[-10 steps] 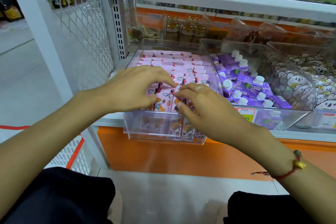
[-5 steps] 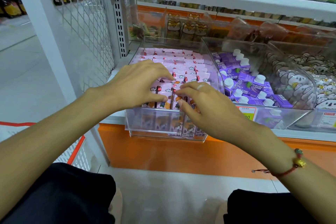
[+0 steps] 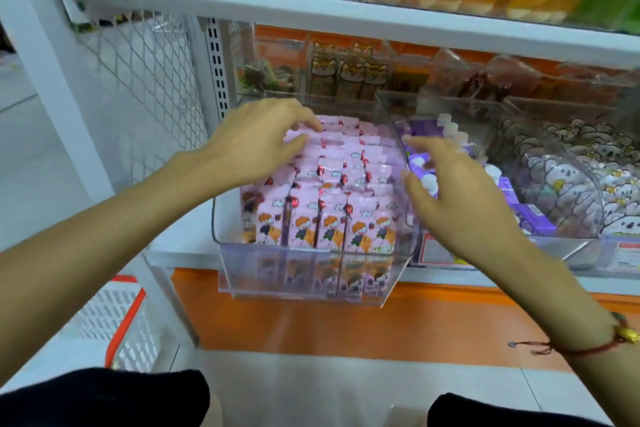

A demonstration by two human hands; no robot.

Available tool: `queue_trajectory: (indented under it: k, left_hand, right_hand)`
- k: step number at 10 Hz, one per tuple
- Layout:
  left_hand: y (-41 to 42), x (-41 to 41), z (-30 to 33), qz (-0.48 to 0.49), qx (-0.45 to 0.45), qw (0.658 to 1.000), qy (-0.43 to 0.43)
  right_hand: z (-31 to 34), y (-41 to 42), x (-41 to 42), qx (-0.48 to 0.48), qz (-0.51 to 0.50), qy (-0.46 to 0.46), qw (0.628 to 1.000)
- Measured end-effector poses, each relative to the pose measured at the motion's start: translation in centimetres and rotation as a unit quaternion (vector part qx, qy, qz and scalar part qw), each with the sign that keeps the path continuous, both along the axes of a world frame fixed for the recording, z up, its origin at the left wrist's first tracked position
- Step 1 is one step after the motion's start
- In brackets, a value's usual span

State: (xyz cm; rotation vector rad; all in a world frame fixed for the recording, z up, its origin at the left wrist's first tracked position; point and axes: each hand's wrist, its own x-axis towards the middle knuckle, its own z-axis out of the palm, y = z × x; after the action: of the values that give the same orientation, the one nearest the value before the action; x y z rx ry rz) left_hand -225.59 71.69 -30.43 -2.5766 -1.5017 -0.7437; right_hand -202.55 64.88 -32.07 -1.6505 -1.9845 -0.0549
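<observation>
White shelf (image 3: 180, 253) runs across mid-frame, with an orange panel (image 3: 346, 329) below it. Directly on it, left to right: clear pink-carton bin (image 3: 311, 276) overhanging the front edge, purple-carton bin (image 3: 554, 246) just beside it, and koala-packet bin (image 3: 623, 239) at the right edge.

Pink cartoon-printed packets (image 3: 332, 191), purple cartons (image 3: 530, 218), orange shelf base (image 3: 381, 326).

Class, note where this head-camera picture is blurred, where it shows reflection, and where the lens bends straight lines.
Head view: the right hand is smeared by motion, the left hand sharper; the front wall of the clear bin mirrors the pink cartons; the white shelf edge bows slightly, wide-angle distortion; lighting is even, without hard shadows.
</observation>
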Motion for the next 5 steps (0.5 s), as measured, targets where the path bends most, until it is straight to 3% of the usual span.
queue_trajectory:
  k: [1,2,5]
  left_hand:
    - [4.0,2.1,1.5,0.027,-0.075,0.996,0.036]
    - [7.0,3.5,1.8,0.05,-0.092,0.993,0.062]
    - [12.4,5.8,-0.4,0.108,-0.073,0.985,0.11]
  right_hand:
    - [-0.7,0.6,0.1,-0.022,0.011,0.057,0.998]
    - [-0.9,1.0,0.2,-0.012,0.019,0.107,0.994]
    - [-1.3,1.2,0.7,-0.017,0.035,0.137,0.99]
